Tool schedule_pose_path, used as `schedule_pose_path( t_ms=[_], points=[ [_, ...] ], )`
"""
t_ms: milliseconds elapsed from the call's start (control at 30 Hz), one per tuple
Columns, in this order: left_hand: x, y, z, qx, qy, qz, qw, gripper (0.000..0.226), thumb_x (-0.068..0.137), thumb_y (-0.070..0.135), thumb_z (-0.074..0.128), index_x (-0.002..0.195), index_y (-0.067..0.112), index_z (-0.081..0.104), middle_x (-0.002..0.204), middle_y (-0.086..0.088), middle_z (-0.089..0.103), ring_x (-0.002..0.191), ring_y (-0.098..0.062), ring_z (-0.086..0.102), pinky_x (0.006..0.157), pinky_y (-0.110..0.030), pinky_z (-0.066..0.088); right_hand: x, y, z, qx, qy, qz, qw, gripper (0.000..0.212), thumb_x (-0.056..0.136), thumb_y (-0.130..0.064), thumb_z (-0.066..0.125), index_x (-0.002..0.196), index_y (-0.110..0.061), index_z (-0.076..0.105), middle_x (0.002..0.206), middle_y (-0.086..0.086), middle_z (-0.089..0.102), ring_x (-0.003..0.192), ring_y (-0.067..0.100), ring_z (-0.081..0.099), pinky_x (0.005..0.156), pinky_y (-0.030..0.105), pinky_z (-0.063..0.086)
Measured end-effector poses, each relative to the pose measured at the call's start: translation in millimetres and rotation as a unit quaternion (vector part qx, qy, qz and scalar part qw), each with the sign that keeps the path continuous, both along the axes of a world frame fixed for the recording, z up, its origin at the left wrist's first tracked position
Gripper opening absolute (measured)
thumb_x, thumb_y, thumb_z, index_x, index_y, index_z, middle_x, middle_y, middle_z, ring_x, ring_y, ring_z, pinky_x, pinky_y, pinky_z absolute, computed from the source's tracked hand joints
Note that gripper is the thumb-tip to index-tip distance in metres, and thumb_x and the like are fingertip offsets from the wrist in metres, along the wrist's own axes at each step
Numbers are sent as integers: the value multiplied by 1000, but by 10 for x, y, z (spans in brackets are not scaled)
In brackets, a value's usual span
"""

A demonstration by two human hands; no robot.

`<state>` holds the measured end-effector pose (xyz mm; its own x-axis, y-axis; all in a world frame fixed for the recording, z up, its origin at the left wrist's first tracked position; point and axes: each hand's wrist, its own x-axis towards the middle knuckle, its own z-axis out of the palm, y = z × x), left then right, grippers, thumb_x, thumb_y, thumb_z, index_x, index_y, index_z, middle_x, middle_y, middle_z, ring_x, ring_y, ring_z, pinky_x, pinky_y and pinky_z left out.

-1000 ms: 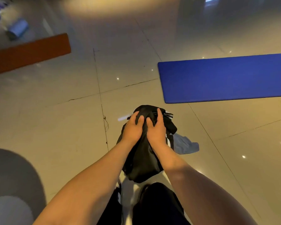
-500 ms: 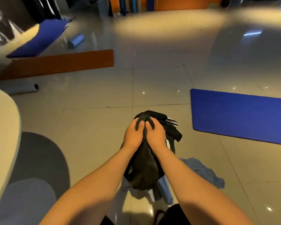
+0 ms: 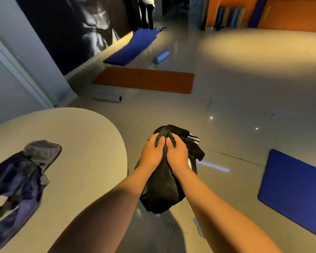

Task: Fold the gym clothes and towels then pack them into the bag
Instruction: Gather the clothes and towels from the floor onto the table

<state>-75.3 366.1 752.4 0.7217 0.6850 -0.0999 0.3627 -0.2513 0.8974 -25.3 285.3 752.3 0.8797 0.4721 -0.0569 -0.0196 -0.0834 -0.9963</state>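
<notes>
Black cloth bag [image 3: 161,190], glossy floor [image 3: 235,110]

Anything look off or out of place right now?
Yes: a navy and grey garment lies crumpled and unfolded on the beige table, while the left hand and right hand grip the bunched top of the black bag.

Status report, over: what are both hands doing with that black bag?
Gripping: left hand, right hand on black bag top. Crumpled dark clothes on table. Nothing blocking.

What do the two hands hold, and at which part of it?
Both the left hand and right hand grip the black bag at its bunched top.
</notes>
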Motion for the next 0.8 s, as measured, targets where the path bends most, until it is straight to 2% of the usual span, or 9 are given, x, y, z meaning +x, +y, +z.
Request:
schedule_pose_path(
  t_ms=[100,233,333,467,567,700,800],
  points=[
    [-226,256,659,30,-12,44,999,34,108,34,37,134,25,57,118,6,60,107,-13,57,91,-28,41,-149,344,596,20,-13,48,999,23,104,-18,50,114,-35,61,100,-21,63,95,-5,59,83,12,43],
    [-634,640,1145,73,-18,117,990,35,108,35,38,135,26,58,129,-1,64,113,-18,59,98,-32,45,-464,825,1048,26,-30,112,993,29,104,-23,49,129,-21,64,119,-4,67,109,11,60,97,25,47],
    [-1047,920,1284,83,-13,167,982,36,107,33,40,137,22,57,133,-4,62,116,-20,58,98,-29,42,-816,1165,1166,32,-33,156,987,32,105,-23,48,134,-20,61,128,0,65,114,13,59,104,30,45],
    [-1813,1293,1232,81,-11,221,972,43,102,43,42,138,25,55,136,-5,62,123,-25,57,108,-43,44,-1488,1633,1099,32,-26,222,974,34,104,-23,49,136,-18,60,129,2,65,118,15,60,108,37,46],
    [-2447,1570,1081,91,4,274,957,39,104,42,44,138,28,56,136,-2,62,124,-22,56,107,-43,45,-2060,1970,972,28,-1,282,959,34,104,-23,50,135,-18,60,128,3,66,117,17,61,107,41,47],
    [-3168,1870,785,89,70,339,934,55,91,64,33,137,40,53,133,-1,61,123,-22,55,106,-45,45,-2702,2281,796,8,33,350,936,34,105,-21,49,137,-17,57,130,3,64,118,17,59,107,31,44],
    [-3586,2005,334,86,164,333,924,71,87,69,25,142,33,51,136,-7,58,122,-31,55,106,-46,43,-3032,2334,462,-67,50,398,913,42,106,-26,46,148,-20,45,144,2,52,131,20,50,108,28,38]
  ],
)
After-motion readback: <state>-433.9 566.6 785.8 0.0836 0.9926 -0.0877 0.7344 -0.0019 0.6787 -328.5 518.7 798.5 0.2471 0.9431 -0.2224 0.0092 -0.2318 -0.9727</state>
